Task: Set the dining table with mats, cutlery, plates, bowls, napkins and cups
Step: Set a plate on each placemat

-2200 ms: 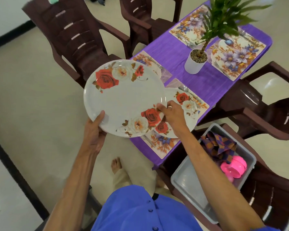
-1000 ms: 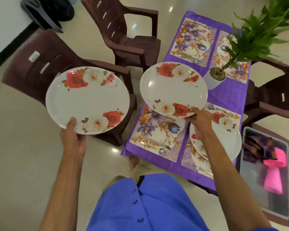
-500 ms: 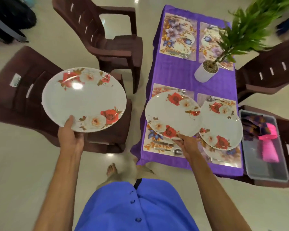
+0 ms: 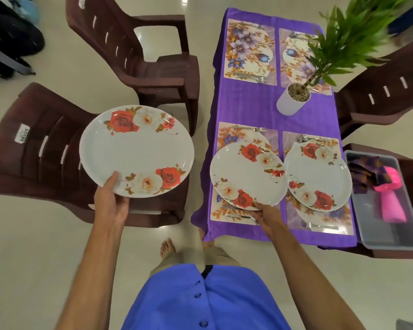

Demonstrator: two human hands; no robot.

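Our right grip has lowered its held plate onto the surface's near-left mat; left grip holds another plate; the bin contains napkins and pink cups.

L arm reaches fwd, forearm bare, left hand grips near rim of a rose-print plate, thumb on top, fingers under, plate held level in the air. R arm stretched fwd, right hand holds near edge of a second rose plate, thumb on rim, fingers hidden beneath.
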